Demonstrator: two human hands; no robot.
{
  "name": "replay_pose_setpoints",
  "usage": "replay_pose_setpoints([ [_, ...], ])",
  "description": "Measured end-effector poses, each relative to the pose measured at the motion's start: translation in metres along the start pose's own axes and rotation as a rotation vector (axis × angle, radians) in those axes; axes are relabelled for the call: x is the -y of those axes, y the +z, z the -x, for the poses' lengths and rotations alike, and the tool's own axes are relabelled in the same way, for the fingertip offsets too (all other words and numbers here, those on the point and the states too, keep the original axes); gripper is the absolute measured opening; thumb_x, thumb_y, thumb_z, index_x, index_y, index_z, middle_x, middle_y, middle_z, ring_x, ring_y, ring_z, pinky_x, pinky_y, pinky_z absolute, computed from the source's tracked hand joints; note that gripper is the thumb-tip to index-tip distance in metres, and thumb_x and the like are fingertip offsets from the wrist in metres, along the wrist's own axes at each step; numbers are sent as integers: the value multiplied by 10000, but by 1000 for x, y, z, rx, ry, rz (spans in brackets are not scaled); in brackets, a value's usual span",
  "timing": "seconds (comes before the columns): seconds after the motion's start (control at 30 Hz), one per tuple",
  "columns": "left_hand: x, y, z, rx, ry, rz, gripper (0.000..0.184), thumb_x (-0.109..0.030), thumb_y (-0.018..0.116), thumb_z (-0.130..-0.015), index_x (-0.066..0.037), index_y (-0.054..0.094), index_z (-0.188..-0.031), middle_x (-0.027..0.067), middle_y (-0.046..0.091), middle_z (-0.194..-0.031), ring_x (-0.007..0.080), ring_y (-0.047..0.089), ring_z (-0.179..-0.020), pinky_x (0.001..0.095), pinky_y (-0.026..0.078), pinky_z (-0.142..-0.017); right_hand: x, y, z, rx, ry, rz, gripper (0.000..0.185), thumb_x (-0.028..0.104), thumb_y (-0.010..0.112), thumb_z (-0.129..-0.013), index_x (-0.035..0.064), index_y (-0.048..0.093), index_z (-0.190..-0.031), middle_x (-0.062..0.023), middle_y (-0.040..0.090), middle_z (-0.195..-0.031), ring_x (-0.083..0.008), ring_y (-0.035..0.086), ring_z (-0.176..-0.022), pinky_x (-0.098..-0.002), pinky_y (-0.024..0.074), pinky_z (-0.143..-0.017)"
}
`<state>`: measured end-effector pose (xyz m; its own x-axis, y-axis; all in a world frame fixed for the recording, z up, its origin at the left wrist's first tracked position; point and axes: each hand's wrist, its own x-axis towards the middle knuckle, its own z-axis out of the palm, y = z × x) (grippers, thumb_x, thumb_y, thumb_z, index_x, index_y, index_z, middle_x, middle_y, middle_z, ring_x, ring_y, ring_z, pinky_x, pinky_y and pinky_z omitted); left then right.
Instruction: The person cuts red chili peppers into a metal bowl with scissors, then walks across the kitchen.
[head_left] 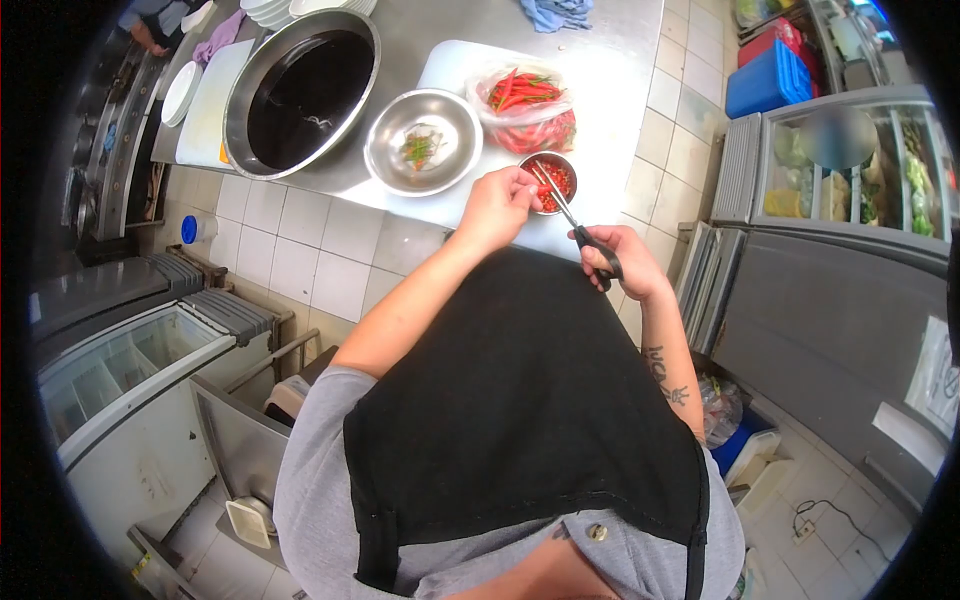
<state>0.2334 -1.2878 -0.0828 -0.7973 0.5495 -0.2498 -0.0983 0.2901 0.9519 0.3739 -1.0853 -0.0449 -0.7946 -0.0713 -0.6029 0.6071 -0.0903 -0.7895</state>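
Observation:
My right hand (622, 262) grips a pair of scissors (601, 256) by the black handles, its blades angled over a small metal bowl (574, 172). Cut red chili pieces (557, 178) lie inside that bowl. My left hand (503, 208) pinches a red chili at the bowl's left rim, close to the blades; fingers cover most of it. Behind the bowl sits an open plastic bag (520, 128) of whole red chilies with green stems. To the left, a wider metal bowl (380, 150) contains green stem scraps and a little red.
A large metal basin (371, 60) of dark liquid stands left on the steel table (420, 22). Beneath the bowls and bag lies a white cutting board (450, 60). A blue cloth (556, 14) is at the back. Fridges (830, 250) line the right side; another person's arm shows at far upper left.

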Motion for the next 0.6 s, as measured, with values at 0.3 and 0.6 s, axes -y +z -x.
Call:
replay_pose_setpoints([
  [0.3, -6, -2, 0, 43, -12, -53, 146, -73, 592, -975, 31, 670, -1041, 90, 739, -816, 99, 629, -630, 269, 488, -571, 0, 1, -1, 0, 4, -22, 557, 374, 838, -846, 7, 667, -1228, 6, 609, -708, -77, 572, -571, -236, 447, -487],
  [0.6, -2, 0, -1, -35, 139, -334, 134, -78, 652, -948, 34, 689, -1011, 144, 740, -795, 195, 726, -731, 328, 555, -693, -2, 1, -1, -27, 17, 43, 558, 361, 860, -824, -6, 672, -1200, 6, 609, -679, -65, 553, -533, -221, 438, -460],
])
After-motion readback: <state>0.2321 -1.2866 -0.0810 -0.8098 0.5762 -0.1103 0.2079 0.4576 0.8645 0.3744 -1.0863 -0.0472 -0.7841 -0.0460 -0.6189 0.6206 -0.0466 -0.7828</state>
